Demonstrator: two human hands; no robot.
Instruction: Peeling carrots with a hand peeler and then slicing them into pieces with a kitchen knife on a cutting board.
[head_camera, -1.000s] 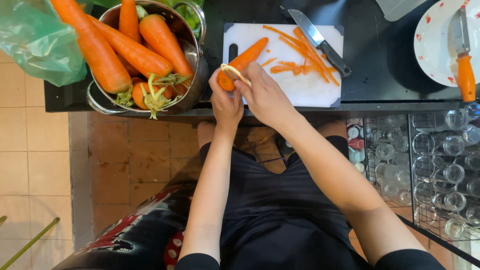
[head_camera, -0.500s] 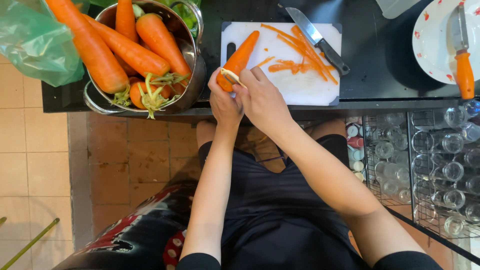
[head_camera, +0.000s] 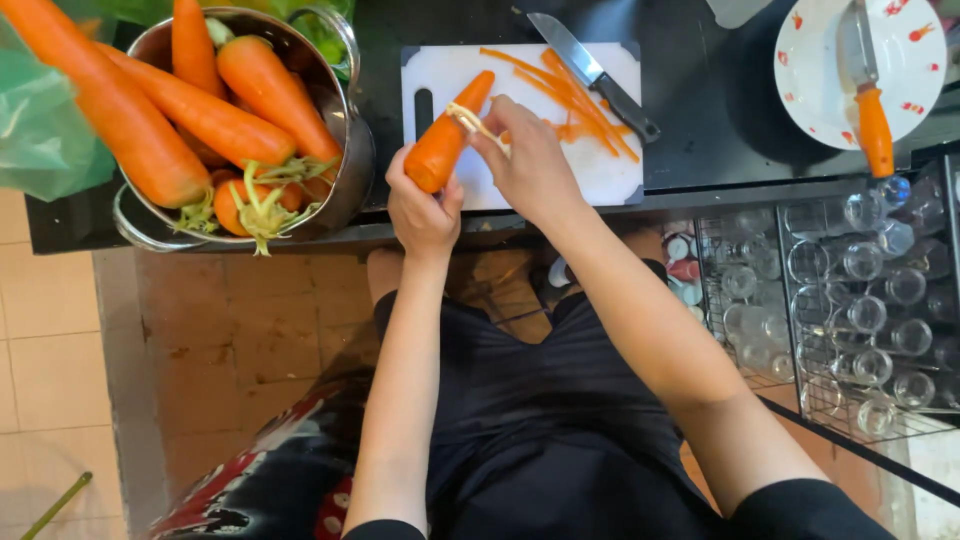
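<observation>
Left hand (head_camera: 424, 212) clenching its grip around a tapered orange carrot (head_camera: 450, 138), tilting over the near-left edge of a white plastic cutting board (head_camera: 610, 170), right hand (head_camera: 528, 165) gripping a small peeler (head_camera: 470, 120) against the carrot, board's near half lying open, black-handled knife (head_camera: 592, 75) along the far edge

Seen from above, a person's left hand (head_camera: 424, 212) grips the thick end of a long orange carrot (head_camera: 447, 137) over a white plastic cutting board (head_camera: 600, 180), while the right hand (head_camera: 530, 165) holds a pale peeler (head_camera: 468, 119) against its upper side. Thin orange carrot peelings (head_camera: 570, 95) and a black-handled kitchen knife (head_camera: 595, 75) lie on the board. To the left, a round steel pot (head_camera: 345, 190) holds unpeeled carrots (head_camera: 210, 115) beside a green plastic bag (head_camera: 45, 130). At right, an orange-handled knife (head_camera: 868, 85) rests on a white plate (head_camera: 810, 70), above a wire rack of clear glasses (head_camera: 860, 290).
</observation>
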